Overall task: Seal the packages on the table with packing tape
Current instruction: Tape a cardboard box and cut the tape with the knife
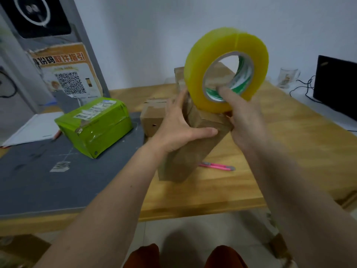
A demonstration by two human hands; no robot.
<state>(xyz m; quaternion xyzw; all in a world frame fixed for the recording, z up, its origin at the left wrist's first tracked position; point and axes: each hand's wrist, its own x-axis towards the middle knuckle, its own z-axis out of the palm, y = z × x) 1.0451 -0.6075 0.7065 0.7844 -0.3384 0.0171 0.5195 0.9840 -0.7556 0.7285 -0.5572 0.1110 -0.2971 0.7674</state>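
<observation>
A tall brown cardboard box (185, 159) stands tilted on the wooden table (270, 151). My left hand (179, 124) grips its upper end, thumb across the near face and fingers round the far side. My right hand (243, 120) holds a big yellow roll of packing tape (226, 53) upright on the box's top, one finger hooked into the roll's core. Two more brown boxes stand behind: one (154, 117) to the left, another (179, 76) mostly hidden behind the roll.
A green wrapped package (96, 126) lies on a dark grey mat (48, 180) at the left. A pink utility knife (218, 166) lies right of the box. A black monitor (336, 84), cables and a glass mug (287, 77) stand at the right; a poster board leans back left.
</observation>
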